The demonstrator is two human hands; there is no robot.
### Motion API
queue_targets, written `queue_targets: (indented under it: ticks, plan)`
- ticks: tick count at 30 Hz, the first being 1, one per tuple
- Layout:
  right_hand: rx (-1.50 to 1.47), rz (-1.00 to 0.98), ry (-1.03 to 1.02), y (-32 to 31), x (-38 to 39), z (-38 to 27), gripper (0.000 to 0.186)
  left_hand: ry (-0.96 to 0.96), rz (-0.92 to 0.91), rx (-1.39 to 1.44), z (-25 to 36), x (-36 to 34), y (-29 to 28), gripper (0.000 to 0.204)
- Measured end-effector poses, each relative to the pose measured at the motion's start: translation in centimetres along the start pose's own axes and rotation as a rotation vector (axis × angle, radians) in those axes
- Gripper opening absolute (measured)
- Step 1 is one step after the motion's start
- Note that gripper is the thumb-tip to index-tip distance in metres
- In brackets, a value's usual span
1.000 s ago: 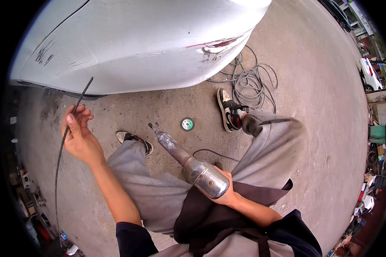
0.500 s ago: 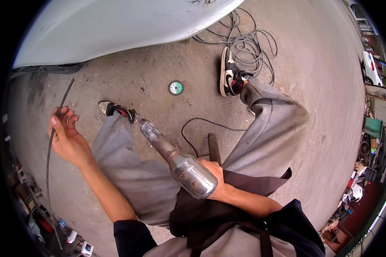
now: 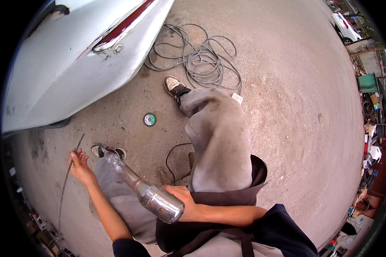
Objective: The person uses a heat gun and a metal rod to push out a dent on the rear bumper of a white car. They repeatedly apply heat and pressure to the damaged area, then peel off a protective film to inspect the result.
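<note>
My left hand (image 3: 79,166) pinches a long thin dark rod (image 3: 64,186), which extends upward past the fingers and down along my left side. My right hand (image 3: 180,199) grips a scuffed metal exhaust-like piece (image 3: 156,198), a shiny cylinder tapering into a dull pipe that points up-left over my left shoe. A round disc (image 3: 149,119) with a green and white label lies on the ground beyond it. A dark cord (image 3: 171,150) runs on the ground between my legs.
A damaged white car body (image 3: 51,81) with a red gash fills the upper left. A coiled grey hose (image 3: 210,64) lies beside it on the concrete (image 3: 296,128). A parked white car (image 3: 347,28), a green bin (image 3: 367,83) and piled clutter line the right edge.
My view has swung, bringing the car's red gash back into sight. My right leg now angles inward. Both hands keep their holds, and the metal piece sits lower in view.
</note>
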State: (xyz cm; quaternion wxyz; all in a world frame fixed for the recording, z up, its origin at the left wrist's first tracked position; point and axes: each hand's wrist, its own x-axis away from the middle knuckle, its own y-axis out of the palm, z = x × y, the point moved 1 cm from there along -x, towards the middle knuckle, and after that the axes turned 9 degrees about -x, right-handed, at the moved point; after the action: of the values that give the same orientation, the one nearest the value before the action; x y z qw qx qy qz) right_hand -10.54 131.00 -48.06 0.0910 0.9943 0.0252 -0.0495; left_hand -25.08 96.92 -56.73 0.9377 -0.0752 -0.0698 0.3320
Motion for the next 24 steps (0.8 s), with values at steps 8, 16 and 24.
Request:
queue_targets:
  ticks: [8, 16, 24]
  plan:
    - [-0.12, 0.023, 0.006, 0.3, -1.9, -0.5, 0.049, 0.066, 0.002, -0.308, -0.9, -1.2, -2.1, 0.047]
    - [-0.113, 0.04, 0.027, -1.0, -2.1, -0.2, 0.052, 0.012, -0.022, -0.178, 0.4, -0.5, -1.5, 0.046]
    - [-0.018, 0.008, 0.004, -0.7, -3.3, 0.9, 0.044, 0.135, -0.042, -0.072, 5.3, 1.3, 0.7, 0.033]
